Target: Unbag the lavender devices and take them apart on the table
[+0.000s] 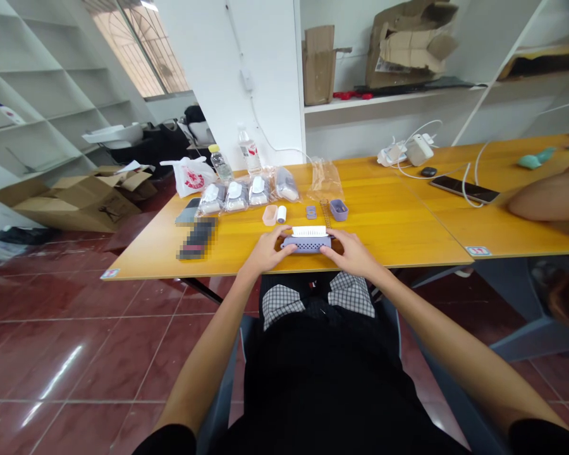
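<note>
Purple perforated case point(307, 245), white slotted strip point(309, 231) along its far side, lies lengthwise left to right by the near edge of the table point(389, 221). Each end sits in a narrow grip, left hand point(267, 251) and right hand point(352, 253). Red print on the white bag point(189, 175) is unreadable. Just beyond the case: peach tray point(269, 215), white cylinder point(281, 215), purple cup point(339, 211).

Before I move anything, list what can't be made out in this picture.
Purple case: head view; back hidden by its front, parts covered by the left hand and right hand.
Purple cup: head view; contents too small to identify.
Pixelated dark object: head view; blocks mask its details.
Other person's arm: head view; cut off by the right edge.
Left corner sticker: head view; too small to read.
</note>
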Action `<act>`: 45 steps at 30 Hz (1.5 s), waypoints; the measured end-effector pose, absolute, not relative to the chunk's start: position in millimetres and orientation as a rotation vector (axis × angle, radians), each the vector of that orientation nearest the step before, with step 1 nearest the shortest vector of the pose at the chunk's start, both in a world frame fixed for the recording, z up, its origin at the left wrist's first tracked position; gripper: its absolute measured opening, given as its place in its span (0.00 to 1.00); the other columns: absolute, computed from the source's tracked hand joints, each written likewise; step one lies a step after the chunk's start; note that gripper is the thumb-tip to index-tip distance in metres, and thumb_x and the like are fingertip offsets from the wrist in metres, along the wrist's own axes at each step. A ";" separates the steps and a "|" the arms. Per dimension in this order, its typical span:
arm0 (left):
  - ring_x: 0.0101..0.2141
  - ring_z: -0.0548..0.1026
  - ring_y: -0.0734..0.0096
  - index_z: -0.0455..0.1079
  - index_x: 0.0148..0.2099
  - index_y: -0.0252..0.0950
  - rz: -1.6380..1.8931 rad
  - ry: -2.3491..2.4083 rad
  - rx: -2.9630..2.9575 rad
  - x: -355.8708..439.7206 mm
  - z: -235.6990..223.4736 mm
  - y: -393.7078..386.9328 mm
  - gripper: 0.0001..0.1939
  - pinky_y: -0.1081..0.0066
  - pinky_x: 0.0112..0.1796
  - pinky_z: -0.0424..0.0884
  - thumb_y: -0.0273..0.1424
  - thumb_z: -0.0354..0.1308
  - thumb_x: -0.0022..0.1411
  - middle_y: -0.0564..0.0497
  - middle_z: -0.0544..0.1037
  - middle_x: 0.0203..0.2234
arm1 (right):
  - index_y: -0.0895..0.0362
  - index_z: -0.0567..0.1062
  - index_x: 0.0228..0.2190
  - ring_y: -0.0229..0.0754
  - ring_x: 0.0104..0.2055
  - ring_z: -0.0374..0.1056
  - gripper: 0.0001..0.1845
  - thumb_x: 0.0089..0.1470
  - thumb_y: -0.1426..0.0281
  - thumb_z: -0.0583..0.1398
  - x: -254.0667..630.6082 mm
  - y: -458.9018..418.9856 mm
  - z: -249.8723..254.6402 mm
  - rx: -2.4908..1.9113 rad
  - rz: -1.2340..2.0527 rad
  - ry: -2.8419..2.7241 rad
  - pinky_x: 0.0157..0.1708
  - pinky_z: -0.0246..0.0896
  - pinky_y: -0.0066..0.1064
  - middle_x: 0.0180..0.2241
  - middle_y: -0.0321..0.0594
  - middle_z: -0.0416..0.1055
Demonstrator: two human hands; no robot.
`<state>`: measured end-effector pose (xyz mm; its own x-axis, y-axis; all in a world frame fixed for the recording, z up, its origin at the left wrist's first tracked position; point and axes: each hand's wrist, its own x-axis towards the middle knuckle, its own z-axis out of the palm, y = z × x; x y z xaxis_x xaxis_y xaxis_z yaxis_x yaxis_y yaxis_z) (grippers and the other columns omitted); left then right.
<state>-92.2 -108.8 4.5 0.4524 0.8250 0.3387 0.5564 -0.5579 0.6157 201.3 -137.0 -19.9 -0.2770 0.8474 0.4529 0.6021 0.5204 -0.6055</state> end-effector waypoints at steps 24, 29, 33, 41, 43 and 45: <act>0.65 0.75 0.47 0.71 0.66 0.41 0.925 0.991 2.456 -80.1 -4.0 -109.7 0.35 0.45 0.65 0.72 0.46 0.75 0.63 0.38 0.75 0.66 | 0.53 0.77 0.61 0.49 0.43 0.81 0.33 0.55 0.65 0.73 229.8 -119.0 -12.9 -1.000 1.440 -1.477 0.54 0.75 0.47 0.39 0.41 0.86; 0.66 0.75 0.47 0.71 0.67 0.42 0.929 0.992 2.445 -70.2 -2.5 -115.8 0.34 0.45 0.65 0.73 0.43 0.75 0.62 0.39 0.74 0.67 | 0.53 0.77 0.61 0.48 0.42 0.81 0.36 0.51 0.67 0.75 234.0 -119.2 -10.8 -1.007 1.508 -1.440 0.55 0.75 0.46 0.39 0.40 0.86; 0.64 0.75 0.47 0.71 0.66 0.42 0.948 0.999 2.444 -68.5 -1.5 -117.5 0.34 0.44 0.62 0.74 0.41 0.76 0.62 0.38 0.75 0.66 | 0.53 0.79 0.57 0.49 0.38 0.81 0.33 0.49 0.67 0.76 231.8 -116.1 -12.1 -1.049 1.485 -1.414 0.49 0.78 0.46 0.36 0.40 0.85; 0.63 0.75 0.48 0.70 0.64 0.42 0.939 1.034 2.442 -62.1 2.0 -121.7 0.34 0.44 0.63 0.73 0.40 0.77 0.60 0.40 0.76 0.63 | 0.53 0.80 0.55 0.51 0.38 0.82 0.30 0.51 0.65 0.75 232.9 -112.8 -16.2 -1.053 1.325 -1.539 0.46 0.80 0.47 0.35 0.39 0.84; 0.62 0.76 0.48 0.70 0.64 0.42 0.944 1.048 2.436 -61.6 2.6 -121.6 0.34 0.45 0.62 0.74 0.41 0.77 0.60 0.40 0.77 0.62 | 0.52 0.79 0.56 0.52 0.40 0.82 0.29 0.54 0.64 0.74 233.2 -114.2 -16.1 -1.032 1.285 -1.571 0.46 0.80 0.48 0.37 0.41 0.85; 0.61 0.77 0.49 0.70 0.63 0.42 0.951 1.051 2.429 -61.6 2.9 -121.2 0.34 0.46 0.61 0.75 0.42 0.77 0.60 0.40 0.77 0.60 | 0.51 0.79 0.56 0.52 0.42 0.81 0.27 0.56 0.63 0.72 233.4 -116.4 -14.7 -1.015 1.256 -1.604 0.47 0.79 0.49 0.39 0.42 0.85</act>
